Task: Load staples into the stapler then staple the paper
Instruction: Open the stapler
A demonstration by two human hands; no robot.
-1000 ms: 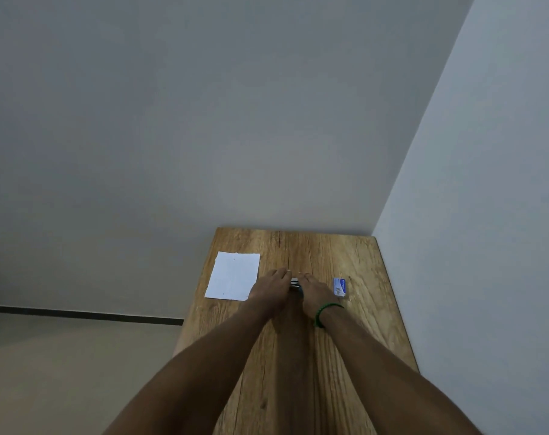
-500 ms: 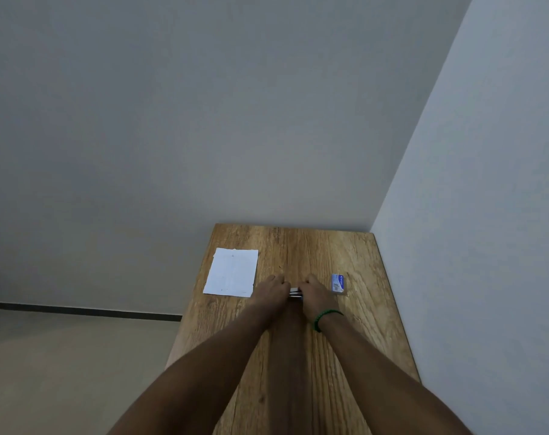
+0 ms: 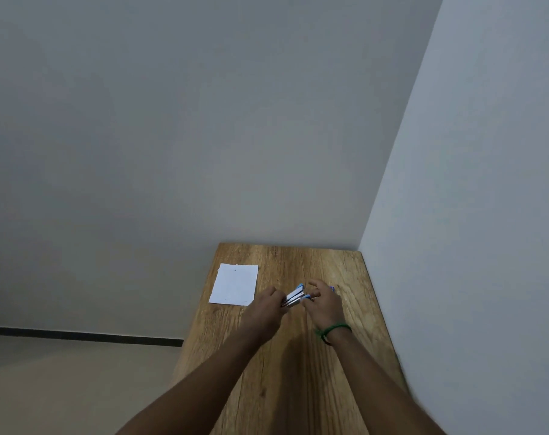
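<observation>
The left hand (image 3: 267, 309) grips the rear of the stapler (image 3: 293, 297), its fingers (image 3: 273, 291) curled round the back end. The stapler is held just above the bench (image 3: 282, 265), between the two hands. It is swung open, with its blue-tipped arms fanned apart and pointing away from the person. The right hand (image 3: 325, 306) meets it from the other side. Thumb and one finger pinch the tip of the lowest arm, while the other fingers are loosely curled above.

The paper (image 3: 234, 284) lies flat on the bench, just left of the left fingers and apart from them. A sliver of a blue box (image 3: 332, 289) shows right behind the right fingers, mostly hidden by them. A green band (image 3: 333, 329) circles the right wrist.
</observation>
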